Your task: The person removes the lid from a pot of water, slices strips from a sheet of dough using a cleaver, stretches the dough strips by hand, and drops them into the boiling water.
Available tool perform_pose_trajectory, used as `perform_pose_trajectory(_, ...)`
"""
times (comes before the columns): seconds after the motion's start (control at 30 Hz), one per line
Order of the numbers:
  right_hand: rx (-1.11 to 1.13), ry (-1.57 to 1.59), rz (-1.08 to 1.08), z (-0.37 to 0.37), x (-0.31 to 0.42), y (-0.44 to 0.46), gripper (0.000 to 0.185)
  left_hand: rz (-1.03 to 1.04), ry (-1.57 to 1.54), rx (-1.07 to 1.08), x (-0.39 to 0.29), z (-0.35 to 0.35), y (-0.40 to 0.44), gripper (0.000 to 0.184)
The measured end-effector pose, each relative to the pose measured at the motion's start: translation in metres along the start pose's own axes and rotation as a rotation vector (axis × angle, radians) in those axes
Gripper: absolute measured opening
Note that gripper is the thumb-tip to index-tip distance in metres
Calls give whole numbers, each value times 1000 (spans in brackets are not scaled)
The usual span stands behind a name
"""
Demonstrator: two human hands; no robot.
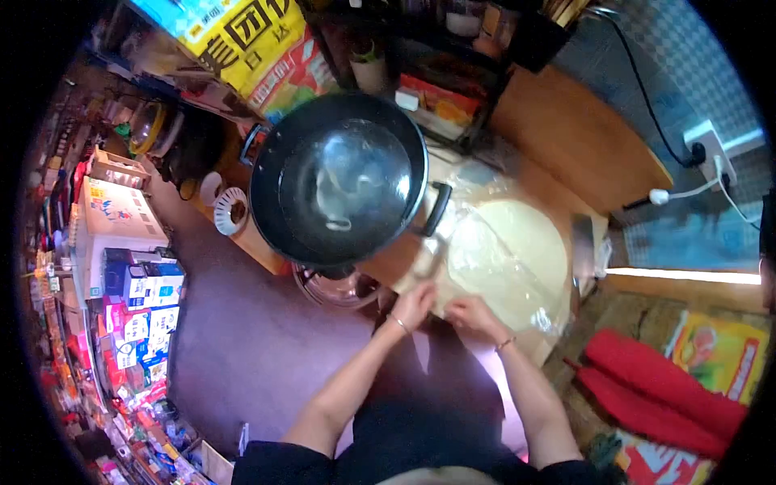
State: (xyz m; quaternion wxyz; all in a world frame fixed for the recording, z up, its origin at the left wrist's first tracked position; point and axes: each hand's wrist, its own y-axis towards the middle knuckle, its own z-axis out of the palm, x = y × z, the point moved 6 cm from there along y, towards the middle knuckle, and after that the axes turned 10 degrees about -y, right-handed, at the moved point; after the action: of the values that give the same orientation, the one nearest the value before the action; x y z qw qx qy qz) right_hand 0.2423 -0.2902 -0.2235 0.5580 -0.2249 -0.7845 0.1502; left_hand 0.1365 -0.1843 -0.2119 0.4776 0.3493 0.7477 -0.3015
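Observation:
My left hand (415,305) is closed at the front edge of the worktop, its fingers pinched together. Close beside it on the right, my right hand (473,314) is also closed. Whatever lies between the fingers is too small and blurred to make out. Just beyond both hands lies a large round pale dough sheet (525,250), partly covered by clear plastic film (485,259). A big black wok (343,182) with side handles stands to the left, with clear liquid inside.
Below the wok is a clear bowl (343,289). White ribbed dish (231,212) at the wok's left. Wall sockets (711,153) with cables are at the upper right. Red cloth-like items (647,388) lie at the lower right. Stacked boxes (145,307) stand on the left.

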Motion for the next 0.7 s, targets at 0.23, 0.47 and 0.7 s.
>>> perform_pose_trajectory(0.23, -287, 309, 77, -39, 58, -34, 12, -267, -714, 140, -35, 8, -3, 37)
perform_pose_trajectory(0.47, -833, -271, -120, -49, 117, -46, 12, -538, -1369, 168, -74, 25, -5, 27)
perform_pose_trajectory(0.7, -470, 683, -37, -30, 101, -23, 35, -483, -1348, 65, -91, -8, 2, 19)
